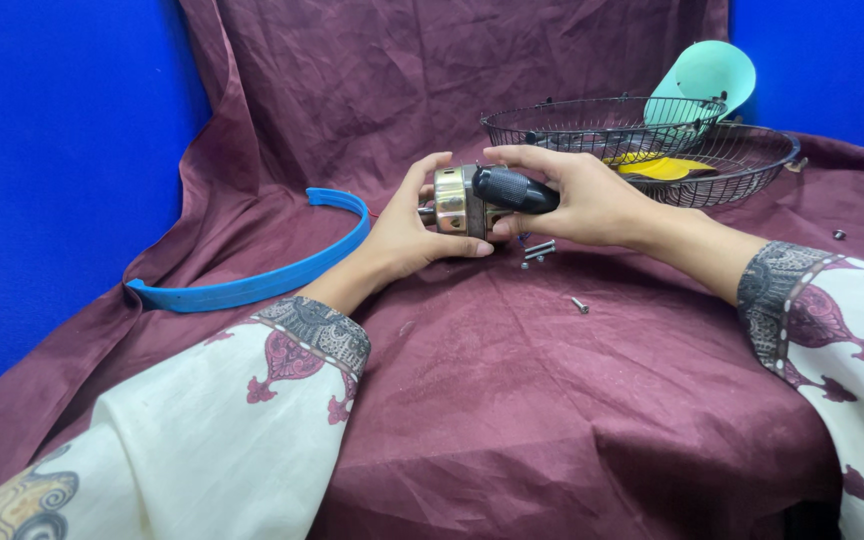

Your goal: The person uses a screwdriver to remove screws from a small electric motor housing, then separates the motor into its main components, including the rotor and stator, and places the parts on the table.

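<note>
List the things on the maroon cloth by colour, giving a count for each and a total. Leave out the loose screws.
Blue curved plastic band: 1
Black wire mesh fan guards: 2
Pale green plastic fan blade: 1
Yellow plastic piece: 1
Brass-coloured metal motor: 1
Black ribbed screwdriver handle: 1
Total: 7

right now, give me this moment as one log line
left hand: grips motor | right hand: holds screwdriver on motor | loose screws on cloth

no packages, labels, signs, screens visible
</note>
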